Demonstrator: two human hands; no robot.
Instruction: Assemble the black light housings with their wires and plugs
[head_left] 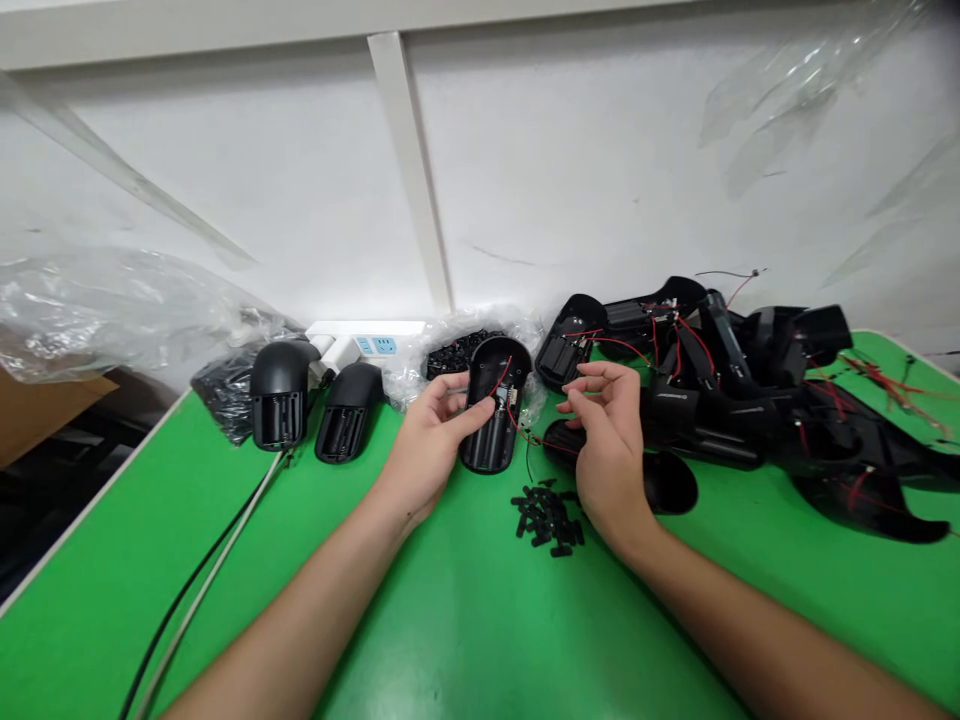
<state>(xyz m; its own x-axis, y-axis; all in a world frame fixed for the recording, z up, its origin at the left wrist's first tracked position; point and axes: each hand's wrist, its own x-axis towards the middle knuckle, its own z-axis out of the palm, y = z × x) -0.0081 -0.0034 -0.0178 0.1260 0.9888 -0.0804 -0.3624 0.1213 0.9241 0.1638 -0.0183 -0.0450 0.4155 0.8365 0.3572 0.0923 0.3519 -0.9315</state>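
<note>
A black plastic battery housing [489, 445] is gripped by the left hand [427, 445] above the green counter [465, 640], its open compartment facing up, with red wires [514, 425] trailing from it. The right hand [607, 440] is held just beside those wires, its fingertips [568, 395] drawn together; whether a wire is caught cannot be told. A loose heap of small black pieces [546, 518] lies below, wired housings [712, 390] are piled at the right, and two further housings [281, 395] stand at the left
</note>
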